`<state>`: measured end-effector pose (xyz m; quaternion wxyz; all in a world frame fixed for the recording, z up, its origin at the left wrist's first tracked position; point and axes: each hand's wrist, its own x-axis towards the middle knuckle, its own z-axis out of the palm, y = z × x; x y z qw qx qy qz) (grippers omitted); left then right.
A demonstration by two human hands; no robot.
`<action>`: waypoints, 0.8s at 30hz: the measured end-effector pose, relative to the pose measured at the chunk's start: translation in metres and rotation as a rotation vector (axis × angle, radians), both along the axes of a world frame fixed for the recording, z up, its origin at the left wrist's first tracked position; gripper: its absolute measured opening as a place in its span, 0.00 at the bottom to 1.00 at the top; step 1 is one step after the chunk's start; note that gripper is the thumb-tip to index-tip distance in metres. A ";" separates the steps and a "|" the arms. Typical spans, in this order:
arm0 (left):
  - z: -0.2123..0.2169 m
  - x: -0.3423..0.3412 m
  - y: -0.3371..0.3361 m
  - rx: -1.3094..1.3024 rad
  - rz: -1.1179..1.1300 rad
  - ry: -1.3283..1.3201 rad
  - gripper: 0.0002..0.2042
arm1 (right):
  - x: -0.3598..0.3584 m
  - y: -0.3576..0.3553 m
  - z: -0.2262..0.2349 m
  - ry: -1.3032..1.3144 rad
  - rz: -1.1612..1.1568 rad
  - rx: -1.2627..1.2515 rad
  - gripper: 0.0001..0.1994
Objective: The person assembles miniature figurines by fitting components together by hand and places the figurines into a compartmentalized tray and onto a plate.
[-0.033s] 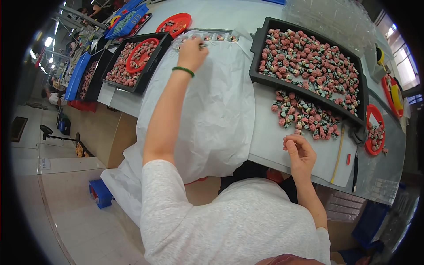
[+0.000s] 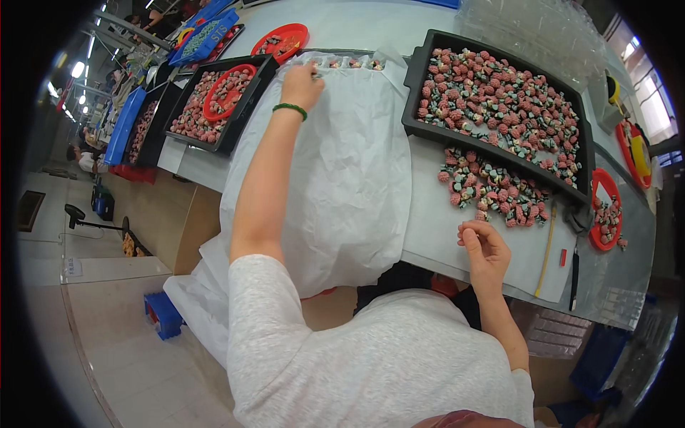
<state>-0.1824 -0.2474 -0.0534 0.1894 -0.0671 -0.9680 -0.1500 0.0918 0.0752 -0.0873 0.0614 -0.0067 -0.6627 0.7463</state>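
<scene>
My left hand [image 2: 302, 85], with a green bracelet at its wrist, reaches to the far end of a white sheet [image 2: 335, 178]. Its fingers are bent down at the left end of a row of small figurines [image 2: 355, 63] sitting in pale compartments. Whatever those fingers grip is hidden. Over the table's near edge, my right hand [image 2: 486, 251] is closed, thumb against the curled fingers; anything inside is too small to make out. Beyond it lies a loose pile of pink, knobbly-topped figurines [image 2: 499, 191]. A black tray [image 2: 485, 138] full of the same figurines stands behind the pile.
On the left, another black tray [image 2: 227, 137] holds figurines and a red dish [image 2: 207, 107]. Another red dish [image 2: 300, 31] sits behind it. At right are a yellow stick [image 2: 546, 250], a black pen-like tool [image 2: 574, 278] and a red basket [image 2: 596, 237]. Clear plastic packaging [image 2: 535, 36] is stacked behind.
My left hand has shifted slightly left and down toward the row's left end, uncovering more of the compartments. My right hand has stayed almost still.
</scene>
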 end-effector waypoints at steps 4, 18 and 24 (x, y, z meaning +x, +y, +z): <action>-0.035 -0.044 -0.033 -0.038 0.081 -0.084 0.13 | 0.002 0.008 -0.008 -0.044 -0.066 0.037 0.06; -0.061 -0.061 -0.037 0.072 -0.022 0.101 0.10 | 0.003 0.007 -0.018 -0.115 -0.071 0.008 0.06; -0.073 -0.060 -0.033 -0.306 0.169 0.127 0.17 | 0.010 0.012 -0.015 -0.129 -0.099 -0.002 0.06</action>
